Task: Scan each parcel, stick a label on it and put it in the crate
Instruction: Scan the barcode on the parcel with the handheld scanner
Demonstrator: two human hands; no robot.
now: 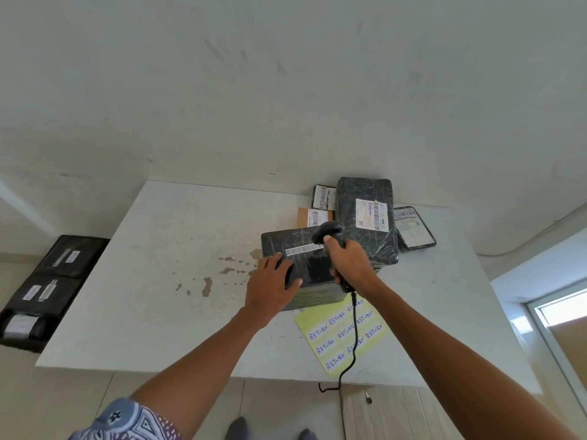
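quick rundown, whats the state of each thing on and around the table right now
left hand, open, fingers flat on the front parcel
right hand, gripping the scanner
scanner, head over the front parcel's barcode strip
front parcel, lying on the table, barcode up
label sheet, flat on the table, RETURN labels up
rear parcels, clustered at the back, labels up
crate, beside the table, parcels inside
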